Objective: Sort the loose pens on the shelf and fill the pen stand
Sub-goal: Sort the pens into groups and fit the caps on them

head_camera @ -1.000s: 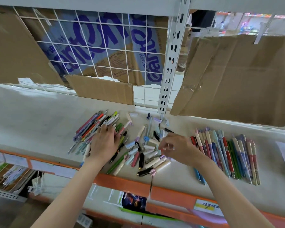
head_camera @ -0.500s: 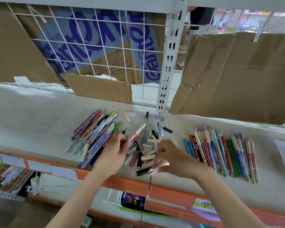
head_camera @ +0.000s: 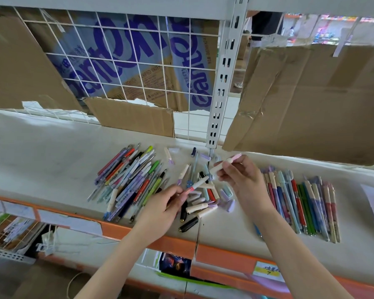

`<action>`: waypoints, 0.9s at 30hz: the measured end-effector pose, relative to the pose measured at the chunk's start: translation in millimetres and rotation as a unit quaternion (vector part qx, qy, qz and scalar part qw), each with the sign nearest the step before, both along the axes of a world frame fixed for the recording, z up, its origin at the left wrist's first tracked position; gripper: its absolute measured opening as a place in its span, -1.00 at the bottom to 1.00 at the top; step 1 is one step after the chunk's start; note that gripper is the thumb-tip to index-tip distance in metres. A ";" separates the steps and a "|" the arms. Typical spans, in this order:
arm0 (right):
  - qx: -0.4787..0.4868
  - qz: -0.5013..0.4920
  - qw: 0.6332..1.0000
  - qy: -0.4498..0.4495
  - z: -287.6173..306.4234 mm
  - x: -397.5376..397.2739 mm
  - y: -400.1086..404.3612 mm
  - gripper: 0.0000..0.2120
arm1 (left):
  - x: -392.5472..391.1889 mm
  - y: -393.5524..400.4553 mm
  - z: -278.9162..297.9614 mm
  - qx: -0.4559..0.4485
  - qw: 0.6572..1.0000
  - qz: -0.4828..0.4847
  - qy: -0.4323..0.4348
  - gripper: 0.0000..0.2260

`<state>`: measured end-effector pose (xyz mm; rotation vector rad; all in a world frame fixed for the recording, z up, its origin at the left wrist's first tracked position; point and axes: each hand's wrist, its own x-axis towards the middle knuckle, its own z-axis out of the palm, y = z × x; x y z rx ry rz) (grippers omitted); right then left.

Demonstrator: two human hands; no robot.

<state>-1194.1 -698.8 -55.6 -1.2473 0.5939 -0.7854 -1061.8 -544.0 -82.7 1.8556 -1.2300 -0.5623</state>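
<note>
The loose pens (head_camera: 200,196) lie in a jumble at the middle of the shelf (head_camera: 41,152), between the two hands, mixed with short caps and stubby barrels in cream, lilac and black. They look light, stiff and smooth: thin plastic tubes that should roll at a nudge and slip if pinched at a tapered end, so the safest hold is likely a fingertip pinch across the middle of the barrel, or near the cap where it widens. The caps may pull off if a pen is lifted by them alone. The left hand (head_camera: 162,209) pinches a white pen with a pink grip (head_camera: 195,185) near its lower end, the tip angled up toward the right hand. The right hand (head_camera: 243,180) holds a cream pen with a pink top (head_camera: 226,162) between thumb and fingertips, raised clear of the pile. To the left, a fan of long pens (head_camera: 127,180) lies slanted and overlapping, touching one another, so taking one from below could drag its neighbours. To the right, a tidier row (head_camera: 300,203) lies nearly parallel, points toward the shelf's orange front edge (head_camera: 225,255). No pen stand shows here. Behind, cardboard (head_camera: 311,100) hangs over a wire grid (head_camera: 121,67).
</note>
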 end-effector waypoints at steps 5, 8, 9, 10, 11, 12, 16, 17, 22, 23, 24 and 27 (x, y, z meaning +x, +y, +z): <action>-0.007 0.010 1.000 0.005 0.9 -1.3 4.0 -0.99 | -0.4 1.3 -2.2 0.001 1.000 0.003 0.010 -0.84; 0.009 0.007 1.000 0.005 0.8 -1.1 6.3 -0.98 | -1.3 2.0 -2.0 0.000 1.000 0.005 0.018 -0.84; 0.016 0.011 1.000 0.003 0.6 -0.7 7.0 -0.97 | -1.6 1.9 -2.1 -0.001 1.000 0.006 0.020 -0.84; 0.023 0.012 1.000 0.000 1.0 -0.4 7.7 -0.97 | -1.8 1.6 -2.0 -0.002 1.000 0.007 0.024 -0.84; 0.031 0.011 0.999 -0.003 1.0 0.0 8.4 -0.97 | -2.1 1.3 -1.6 -0.004 1.000 0.008 0.030 -0.84; 0.042 0.010 0.999 -0.007 0.6 0.4 9.2 -0.97 | -2.6 0.8 -1.2 -0.007 0.999 0.009 0.038 -0.84; 0.048 0.037 0.998 0.012 -4.3 5.8 17.9 -0.95 | -7.4 -2.8 4.5 0.003 0.998 0.009 0.054 -0.81; 0.036 0.040 0.998 0.019 -6.8 7.6 21.6 -0.95 | -8.0 -4.9 5.9 0.011 0.998 0.013 0.057 -0.81; -0.002 0.020 0.999 0.034 -9.3 12.4 30.6 -0.91 | -17.6 -16.0 12.4 0.021 0.957 0.048 0.284 -0.75; -0.010 0.024 0.999 0.040 -8.2 12.0 29.6 -0.91 | -20.6 -17.6 13.5 0.022 0.927 0.057 0.370 -0.75; -0.014 0.029 0.998 0.050 -7.1 11.6 28.1 -0.93 | -22.7 -18.4 14.3 0.028 0.901 0.060 0.429 -0.75; -0.007 0.029 0.997 0.078 -2.9 9.0 19.7 -0.92 | -23.4 -23.0 27.4 0.049 0.904 0.018 0.425 -0.80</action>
